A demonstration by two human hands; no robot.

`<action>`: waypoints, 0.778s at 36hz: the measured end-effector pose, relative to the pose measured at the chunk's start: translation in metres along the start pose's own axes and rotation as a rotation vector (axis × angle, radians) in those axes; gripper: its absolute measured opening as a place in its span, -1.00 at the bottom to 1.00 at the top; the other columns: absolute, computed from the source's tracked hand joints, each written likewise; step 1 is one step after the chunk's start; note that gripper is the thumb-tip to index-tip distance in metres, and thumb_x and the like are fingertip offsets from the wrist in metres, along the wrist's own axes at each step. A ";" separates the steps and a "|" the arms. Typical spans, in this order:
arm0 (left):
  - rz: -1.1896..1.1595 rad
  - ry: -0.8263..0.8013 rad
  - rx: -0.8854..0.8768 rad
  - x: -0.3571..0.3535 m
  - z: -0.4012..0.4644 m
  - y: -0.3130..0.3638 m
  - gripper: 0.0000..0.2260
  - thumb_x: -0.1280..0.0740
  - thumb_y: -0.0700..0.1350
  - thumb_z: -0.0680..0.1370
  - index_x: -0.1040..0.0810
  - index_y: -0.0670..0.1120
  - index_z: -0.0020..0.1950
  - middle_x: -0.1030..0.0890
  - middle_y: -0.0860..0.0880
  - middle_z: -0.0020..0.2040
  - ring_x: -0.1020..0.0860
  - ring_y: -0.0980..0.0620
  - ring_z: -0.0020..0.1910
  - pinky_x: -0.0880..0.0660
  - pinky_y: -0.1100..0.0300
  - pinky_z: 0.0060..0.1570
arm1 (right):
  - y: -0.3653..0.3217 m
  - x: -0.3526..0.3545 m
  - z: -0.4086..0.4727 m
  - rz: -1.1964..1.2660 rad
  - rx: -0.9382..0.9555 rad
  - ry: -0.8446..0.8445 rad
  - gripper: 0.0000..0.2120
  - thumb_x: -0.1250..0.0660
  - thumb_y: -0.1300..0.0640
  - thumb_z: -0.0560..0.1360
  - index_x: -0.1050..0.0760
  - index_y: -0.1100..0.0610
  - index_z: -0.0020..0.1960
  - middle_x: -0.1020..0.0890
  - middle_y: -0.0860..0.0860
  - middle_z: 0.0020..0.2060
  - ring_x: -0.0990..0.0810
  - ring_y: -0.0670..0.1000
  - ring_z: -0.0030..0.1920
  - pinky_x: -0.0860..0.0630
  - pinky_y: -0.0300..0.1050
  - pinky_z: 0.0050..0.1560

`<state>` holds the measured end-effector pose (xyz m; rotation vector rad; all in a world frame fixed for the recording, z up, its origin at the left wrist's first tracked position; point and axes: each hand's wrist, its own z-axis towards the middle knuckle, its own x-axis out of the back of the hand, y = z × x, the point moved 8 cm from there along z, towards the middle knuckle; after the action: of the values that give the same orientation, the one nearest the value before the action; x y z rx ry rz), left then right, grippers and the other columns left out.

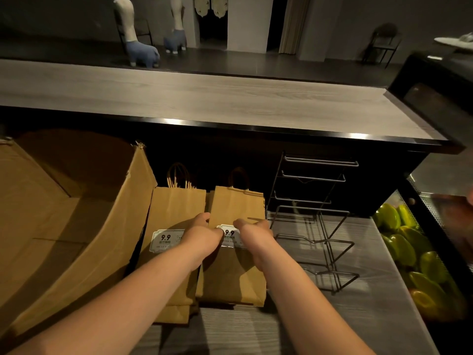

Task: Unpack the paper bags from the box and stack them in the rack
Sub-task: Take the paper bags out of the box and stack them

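1. Here, a large corrugated cardboard box (64,226) stands open at the left edge of the tabletop (345,316). Its flaps are raised; its interior shows only bare brown cardboard panels.
2. Two stacks of flat brown paper bags lie on the tabletop just right of the box, side by side. The left stack (174,265) touches the box wall; the right stack (235,278) lies beside it, their inner edges touching or overlapping slightly.
3. Each top bag is kraft paper with twisted paper handles pointing toward the far edge and a white printed label reading "9.9".
4. The left hand (202,237) rests on the seam between the two stacks, fingers curled over the left edge of the right stack. The right hand (252,231) grips the right edge of that same stack, fingers curled down over it. Both hands hold the right stack between them.
5. A black wire rack (314,216) stands on the tabletop just right of the right stack. Its thin metal rods form several tiered slots; no bags are in it.
6. The tabletop has a grey wood-grain surface.
7. At the right edge, a glass-fronted display case (435,226) holds glossy green and yellow rounded items (409,252).
8. A raised grey wood-grain counter (204,98) with a black edge runs behind the tabletop.
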<state>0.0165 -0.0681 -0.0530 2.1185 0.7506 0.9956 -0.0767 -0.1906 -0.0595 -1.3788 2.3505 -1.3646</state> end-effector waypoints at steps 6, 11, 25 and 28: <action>0.085 -0.007 0.024 -0.004 -0.003 0.004 -0.43 -0.24 -0.20 0.58 -0.15 0.00 0.56 -0.30 -0.09 0.49 -0.35 -0.16 0.38 -0.39 -0.01 0.31 | 0.001 -0.003 -0.005 -0.023 -0.048 0.056 -0.31 -0.36 -0.08 0.46 -0.21 0.16 0.47 -0.38 0.15 0.37 -0.42 0.21 0.29 -0.44 0.07 0.19; 0.129 -0.007 0.017 -0.005 -0.005 0.007 -0.44 -0.26 -0.18 0.57 -0.16 -0.01 0.55 -0.35 -0.10 0.43 -0.39 -0.16 0.31 -0.42 0.00 0.25 | 0.000 0.000 -0.004 -0.010 -0.039 0.049 -0.28 -0.35 -0.06 0.48 -0.13 0.15 0.51 -0.32 0.15 0.41 -0.38 0.21 0.34 -0.40 0.08 0.25; 0.103 0.018 -0.035 0.008 -0.017 0.003 -0.41 -0.27 -0.16 0.59 -0.11 0.00 0.57 -0.30 -0.06 0.51 -0.34 -0.12 0.41 -0.36 0.03 0.35 | -0.010 0.000 -0.012 0.086 0.044 -0.050 -0.50 -0.32 0.02 0.55 -0.22 0.17 0.38 -0.42 0.05 -0.04 -0.39 0.01 -0.20 -0.36 -0.04 -0.03; 0.066 0.040 -0.058 0.012 -0.020 0.006 -0.43 -0.28 -0.18 0.59 -0.16 -0.03 0.56 -0.33 -0.08 0.49 -0.39 -0.09 0.36 -0.38 0.15 0.16 | -0.014 0.002 -0.017 0.091 0.079 -0.056 -0.45 -0.33 0.01 0.53 -0.19 0.16 0.40 -0.42 0.11 0.21 -0.40 0.09 0.05 -0.39 0.00 0.06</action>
<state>0.0084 -0.0566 -0.0340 2.0905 0.6665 1.0845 -0.0769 -0.1833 -0.0389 -1.2560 2.2685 -1.3606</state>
